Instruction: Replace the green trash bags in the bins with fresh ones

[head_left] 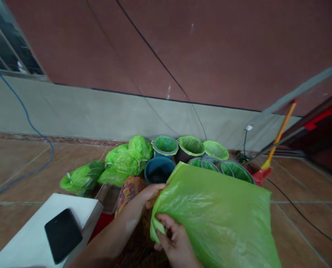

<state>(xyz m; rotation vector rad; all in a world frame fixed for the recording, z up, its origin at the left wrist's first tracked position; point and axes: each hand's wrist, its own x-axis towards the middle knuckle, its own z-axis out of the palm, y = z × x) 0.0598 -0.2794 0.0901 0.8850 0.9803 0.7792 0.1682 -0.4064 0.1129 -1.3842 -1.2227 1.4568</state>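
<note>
A green plastic bag [221, 216] spreads out flat in front of me, over my lap and to the right. My left hand [153, 191] grips its far left corner, with the fingers partly hidden behind the plastic. Nearer to me, my right hand [175, 236] pinches the folded left edge of the bag between thumb and fingers. Just beyond my left hand stands a blue bucket [159, 169] with no liner showing. Behind it are a bucket with a green liner [165, 144] and a dark bucket [191, 146], lined in green too.
Knotted green bags [126, 160] lie by the wall. A black phone [63, 234] rests on a white box [29, 223] at my left. To the right are more lined buckets [235, 172], a yellow-handled tool [283, 126] and a black cable [299, 212]. A blue cable [29, 119] crosses the left floor.
</note>
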